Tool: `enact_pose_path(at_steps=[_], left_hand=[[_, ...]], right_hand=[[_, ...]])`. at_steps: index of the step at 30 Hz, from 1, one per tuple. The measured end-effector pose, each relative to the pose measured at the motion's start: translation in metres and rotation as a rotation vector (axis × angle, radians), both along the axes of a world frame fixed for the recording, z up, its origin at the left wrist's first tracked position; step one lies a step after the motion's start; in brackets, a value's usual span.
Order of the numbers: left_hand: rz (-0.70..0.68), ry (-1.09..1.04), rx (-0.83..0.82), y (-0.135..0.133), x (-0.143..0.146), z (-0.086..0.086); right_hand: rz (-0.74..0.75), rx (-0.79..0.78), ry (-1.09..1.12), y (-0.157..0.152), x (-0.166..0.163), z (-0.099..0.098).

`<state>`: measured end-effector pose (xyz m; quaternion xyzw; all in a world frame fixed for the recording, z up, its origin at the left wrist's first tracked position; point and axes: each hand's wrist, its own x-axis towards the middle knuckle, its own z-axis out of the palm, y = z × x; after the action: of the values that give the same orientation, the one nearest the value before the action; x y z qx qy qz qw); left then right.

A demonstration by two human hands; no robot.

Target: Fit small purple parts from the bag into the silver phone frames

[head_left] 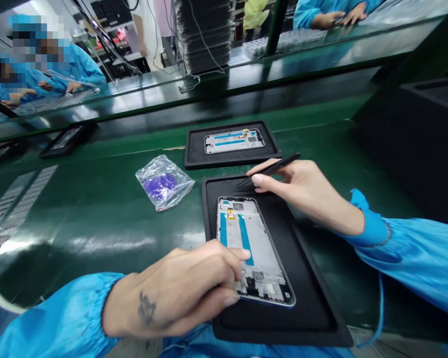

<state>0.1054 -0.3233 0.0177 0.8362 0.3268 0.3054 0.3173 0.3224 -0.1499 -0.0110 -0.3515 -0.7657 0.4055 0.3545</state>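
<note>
A silver phone frame with blue adhesive strips lies in a black tray directly before me. My left hand pinches its lower left edge between the thumb and curled fingers, with the index fingertip resting near a blue strip. Above the frame's top end, my right hand holds black tweezers between thumb and fingers. Their tips point down left over the tray's far part, apart from the frame. A small gold flex connector shows near the frame's top.
Behind the tray, a second black tray bears another phone frame. A clear bag of purple pieces lies to the left on the green bench. A dark box stands at right. Co-workers in blue sit across the bench.
</note>
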Motion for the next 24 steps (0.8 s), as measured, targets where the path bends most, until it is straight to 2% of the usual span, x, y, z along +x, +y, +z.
enact_pose_path(at_steps=[4,7,10,16,20,22,24], left_hand=[[0.052,0.071,0.187,-0.003,0.01,-0.024],[0.111,0.133,0.341,-0.005,0.019,-0.039],[0.162,0.242,0.415,-0.009,0.024,-0.047],[0.221,0.469,0.333,-0.016,0.028,-0.053],[0.214,0.586,0.325,-0.017,0.03,-0.048],[0.254,0.568,0.282,-0.018,0.025,-0.044],[0.369,0.479,0.165,-0.021,0.016,-0.041]], right_hand=[[-0.085,-0.124,0.206,0.013,0.005,-0.003],[-0.112,-0.158,0.234,0.021,0.005,-0.011],[-0.135,-0.142,0.21,0.024,0.004,-0.018],[-0.15,-0.056,0.161,0.024,0.004,-0.024],[-0.156,0.006,0.164,0.016,0.001,-0.027],[-0.158,0.016,0.189,0.007,-0.001,-0.027],[-0.151,0.003,0.219,-0.005,-0.003,-0.027]])
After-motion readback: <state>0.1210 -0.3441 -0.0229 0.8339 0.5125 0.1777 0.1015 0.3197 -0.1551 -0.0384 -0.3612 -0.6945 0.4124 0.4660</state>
